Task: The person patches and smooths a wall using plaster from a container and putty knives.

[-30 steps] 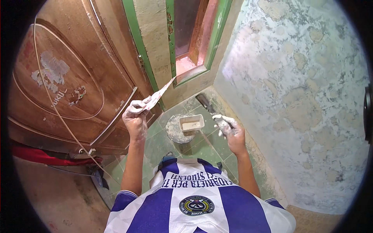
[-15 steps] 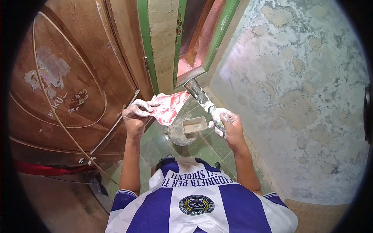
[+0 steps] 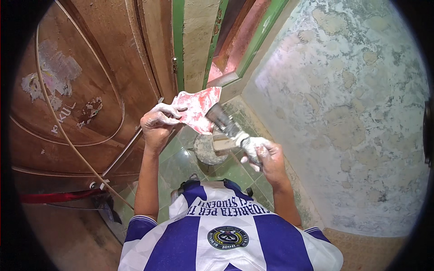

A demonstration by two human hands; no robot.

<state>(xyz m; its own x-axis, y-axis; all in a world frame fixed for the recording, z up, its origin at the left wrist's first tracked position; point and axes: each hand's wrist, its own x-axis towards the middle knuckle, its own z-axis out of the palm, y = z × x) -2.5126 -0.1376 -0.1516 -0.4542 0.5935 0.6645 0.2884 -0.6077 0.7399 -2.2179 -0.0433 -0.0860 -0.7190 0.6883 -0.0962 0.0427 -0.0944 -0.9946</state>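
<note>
In the head view, the left hand (image 3: pixel 158 123), coated white, pinches a white-smeared red sheet (image 3: pixel 197 107) that fans out toward the other hand. The right hand (image 3: pixel 267 159) is wrapped around the handle of a scraper (image 3: pixel 220 119), its blade overlapping the sheet's edge between the hands; whether they touch, I cannot tell. Below, between both hands, a rectangular tub (image 3: pixel 221 142) sits on a round grey object (image 3: pixel 208 153). A patchy wall (image 3: pixel 343 122) stands right of the right hand.
</note>
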